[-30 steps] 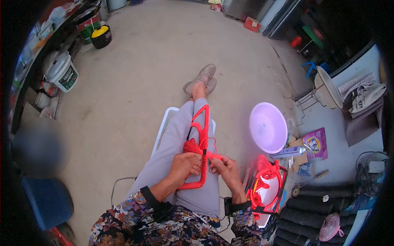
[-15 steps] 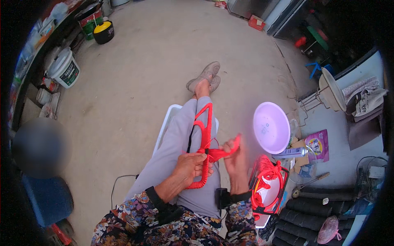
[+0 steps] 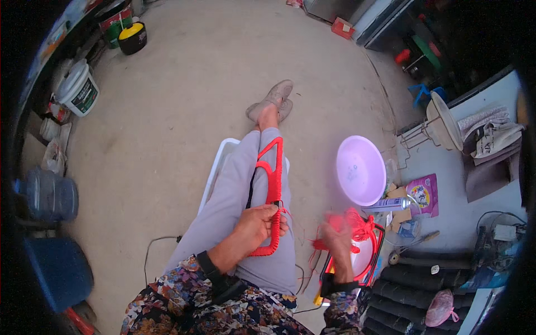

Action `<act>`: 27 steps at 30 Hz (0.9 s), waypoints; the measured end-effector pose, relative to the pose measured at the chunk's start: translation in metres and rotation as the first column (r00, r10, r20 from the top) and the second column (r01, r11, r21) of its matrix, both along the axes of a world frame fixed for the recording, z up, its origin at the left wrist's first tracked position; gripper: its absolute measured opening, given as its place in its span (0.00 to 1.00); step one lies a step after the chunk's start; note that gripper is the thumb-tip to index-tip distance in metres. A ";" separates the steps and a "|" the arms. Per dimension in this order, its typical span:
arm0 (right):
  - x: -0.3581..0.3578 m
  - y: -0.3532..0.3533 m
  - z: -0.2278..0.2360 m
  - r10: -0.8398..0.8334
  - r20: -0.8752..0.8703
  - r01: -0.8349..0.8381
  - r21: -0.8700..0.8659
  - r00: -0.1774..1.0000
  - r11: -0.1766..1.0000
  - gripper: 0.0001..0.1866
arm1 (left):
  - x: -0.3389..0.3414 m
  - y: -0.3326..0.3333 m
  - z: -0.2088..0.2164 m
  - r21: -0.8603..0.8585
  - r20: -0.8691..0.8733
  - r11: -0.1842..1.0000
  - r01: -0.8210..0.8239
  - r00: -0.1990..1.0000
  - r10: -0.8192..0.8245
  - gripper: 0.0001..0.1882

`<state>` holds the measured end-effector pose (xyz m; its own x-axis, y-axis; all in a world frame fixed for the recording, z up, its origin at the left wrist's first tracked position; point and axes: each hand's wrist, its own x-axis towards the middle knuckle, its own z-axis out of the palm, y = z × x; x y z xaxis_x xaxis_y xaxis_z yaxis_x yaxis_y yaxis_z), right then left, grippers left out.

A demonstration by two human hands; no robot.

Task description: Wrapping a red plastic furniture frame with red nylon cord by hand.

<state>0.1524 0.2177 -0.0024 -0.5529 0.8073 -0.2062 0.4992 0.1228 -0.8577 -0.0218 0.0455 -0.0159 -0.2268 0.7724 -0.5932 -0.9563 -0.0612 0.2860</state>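
A narrow frame wrapped in red cord (image 3: 274, 184) lies along my thighs, with a small black piece near its lower part. My left hand (image 3: 258, 224) is closed around it by that piece, fingers pinched on the wrapped bar. My right hand (image 3: 336, 240) is off to the right, over the near left side of a basket (image 3: 372, 268) with a red-and-black rim. Motion smears its fingers, and red material (image 3: 319, 244) shows beside it; whether it grips this is unclear. A bundle of red cord (image 3: 363, 224) sits on the basket's far side.
A purple basin (image 3: 361, 170) stands beyond the basket, near a spray can (image 3: 388, 205) and a purple packet (image 3: 424, 194). Black rolls (image 3: 413, 285) lie at the lower right. On the left are a blue bin (image 3: 58, 273), a water jug (image 3: 51, 195) and a white bucket (image 3: 78, 89).
My right hand has moved from beside the frame, where it held a red strip, right and down to the basket. My left hand keeps its hold. The view has shifted slightly.
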 end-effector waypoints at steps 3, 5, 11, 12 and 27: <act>-0.055 -0.040 0.026 0.072 -0.111 -0.114 -0.443 0.991 0.889 0.08 | -0.002 -0.004 -0.008 0.020 0.040 1.000 -0.014 0.999 0.013 0.10; -0.060 -0.044 0.009 0.189 -0.081 -0.205 -0.464 0.979 0.862 0.07 | -0.001 -0.003 -0.011 0.080 0.056 0.997 -0.025 0.998 0.021 0.10; -0.056 -0.033 0.019 -0.076 -0.177 -0.057 -0.646 0.981 0.761 0.13 | 0.004 -0.006 -0.005 0.142 0.095 0.989 -0.033 0.995 0.020 0.08; -0.057 -0.027 0.031 -0.133 -0.298 -0.116 -0.686 0.945 0.718 0.13 | 0.006 -0.007 -0.006 0.144 0.098 0.989 -0.033 0.995 0.019 0.08; -0.092 -0.064 0.117 0.407 -0.189 -0.448 -0.309 0.894 0.839 0.09 | 0.018 0.001 -0.006 0.162 0.024 0.974 -0.157 0.988 0.155 0.06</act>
